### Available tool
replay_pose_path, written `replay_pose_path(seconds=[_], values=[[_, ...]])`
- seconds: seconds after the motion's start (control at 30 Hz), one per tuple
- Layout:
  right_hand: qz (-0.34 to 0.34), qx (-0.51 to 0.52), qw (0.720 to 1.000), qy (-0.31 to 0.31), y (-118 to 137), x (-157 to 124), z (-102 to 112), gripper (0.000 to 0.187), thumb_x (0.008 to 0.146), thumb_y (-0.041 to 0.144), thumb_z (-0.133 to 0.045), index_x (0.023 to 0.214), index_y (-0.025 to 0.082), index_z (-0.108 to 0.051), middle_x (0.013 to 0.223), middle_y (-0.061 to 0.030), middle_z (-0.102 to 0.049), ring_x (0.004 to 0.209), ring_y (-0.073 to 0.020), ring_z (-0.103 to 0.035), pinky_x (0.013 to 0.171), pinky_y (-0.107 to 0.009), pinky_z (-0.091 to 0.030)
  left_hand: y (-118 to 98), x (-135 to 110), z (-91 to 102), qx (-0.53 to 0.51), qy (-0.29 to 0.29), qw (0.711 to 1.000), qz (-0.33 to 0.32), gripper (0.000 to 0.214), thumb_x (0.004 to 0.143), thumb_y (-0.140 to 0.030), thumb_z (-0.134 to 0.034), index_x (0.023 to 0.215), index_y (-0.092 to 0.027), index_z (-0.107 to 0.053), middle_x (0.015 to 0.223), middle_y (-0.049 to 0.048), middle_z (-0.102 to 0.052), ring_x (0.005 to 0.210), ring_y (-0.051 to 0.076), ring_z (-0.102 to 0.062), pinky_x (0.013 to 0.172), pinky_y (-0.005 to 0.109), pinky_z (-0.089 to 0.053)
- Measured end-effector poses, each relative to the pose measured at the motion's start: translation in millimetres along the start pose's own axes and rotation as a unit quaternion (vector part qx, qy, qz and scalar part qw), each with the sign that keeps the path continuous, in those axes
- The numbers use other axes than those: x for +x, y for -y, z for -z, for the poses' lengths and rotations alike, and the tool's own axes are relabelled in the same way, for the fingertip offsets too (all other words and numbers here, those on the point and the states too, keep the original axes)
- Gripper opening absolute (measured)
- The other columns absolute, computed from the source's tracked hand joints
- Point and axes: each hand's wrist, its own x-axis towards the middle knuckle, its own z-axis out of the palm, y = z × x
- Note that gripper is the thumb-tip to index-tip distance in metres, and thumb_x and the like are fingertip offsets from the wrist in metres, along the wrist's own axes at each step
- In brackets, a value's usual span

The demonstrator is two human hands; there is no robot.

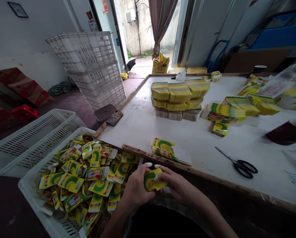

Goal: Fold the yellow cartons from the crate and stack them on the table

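Between my two hands is a small yellow and green cardboard box [150, 180], held over my lap just in front of the table edge. My left hand [137, 185] wraps round its left side. The fingers of my right hand [174, 183] are closed on its right end, and white covers show on some fingertips. Just beyond, a short pile of flat printed cartons [164, 148] lies at the table's edge. To the left, a white plastic crate [30, 190] is heaped with yellow cartons [95, 186], some with flaps sticking out.
On the white table [135, 127] stand bundled stacks of flat cartons [179, 92]. Black-handled scissors [239, 165], a dark mug [284, 132], a small carton [219, 129] and a phone [114, 118] lie around. Tall white crates [88, 69] stand by the open doorway.
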Motion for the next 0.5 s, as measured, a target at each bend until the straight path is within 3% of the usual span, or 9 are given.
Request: replay_pose_path(seconds=[0.13,0.3,0.4,0.47,0.5], values=[[-0.028,0.02,0.998,-0.044,-9.9,-1.6,-19.3,0.056,0.084,0.013,-0.051,0.138,0.02,-0.035,0.151,-0.0157,-0.024,0.135,-0.0254,-0.037,0.108,-0.041,-0.036,-0.9,-1.4,-5.5,0.016,-0.033,0.999,-0.006,0.073,0.062,-0.032,-0.074,0.127,-0.021,-0.041,0.112,0.0102,-0.065,0.104,0.03,-0.06,0.092,0.045,-0.046],[-0.017,0.033,0.994,-0.107,-13.6,0.0,-35.2,0.043,0.092,0.024,-0.045,0.134,0.02,-0.039,0.146,-0.0153,-0.035,0.137,-0.0251,-0.033,0.111,-0.044,-0.031,0.2,-2.5,-11.4,-0.007,-0.051,0.999,0.006,0.064,0.069,-0.035,-0.069,0.126,-0.021,-0.043,0.11,0.0104,-0.065,0.102,0.029,-0.061,0.091,0.046,-0.047],[-0.008,0.018,0.987,-0.16,-11.9,5.4,-33.4,0.056,0.089,0.027,-0.052,0.14,0.019,-0.029,0.147,-0.0161,-0.033,0.138,-0.0282,-0.031,0.111,-0.045,-0.032,3.5,-1.1,-9.2,-0.081,-0.087,0.992,0.032,0.062,0.063,-0.03,-0.075,0.119,-0.022,-0.049,0.107,0.0081,-0.066,0.099,0.028,-0.061,0.089,0.044,-0.048],[-0.019,0.003,0.978,-0.206,-15.7,10.5,-24.1,0.068,0.085,0.032,-0.059,0.142,0.018,-0.025,0.143,-0.0173,-0.039,0.132,-0.03,-0.04,0.106,-0.046,-0.038,8.9,1.5,0.6,-0.235,-0.203,0.947,0.078,0.062,0.056,-0.029,-0.08,0.111,-0.023,-0.053,0.103,0.0056,-0.065,0.094,0.025,-0.062,0.086,0.039,-0.05],[-0.04,-0.014,0.97,-0.238,-19.7,13.2,-17.0,0.068,0.083,0.033,-0.06,0.14,0.018,-0.027,0.137,-0.0172,-0.046,0.126,-0.0304,-0.047,0.102,-0.047,-0.042,12.7,3.4,8.0,-0.324,-0.278,0.898,0.104,0.061,0.056,-0.031,-0.081,0.109,-0.023,-0.053,0.103,0.0046,-0.063,0.093,0.023,-0.062,0.085,0.037,-0.051]])
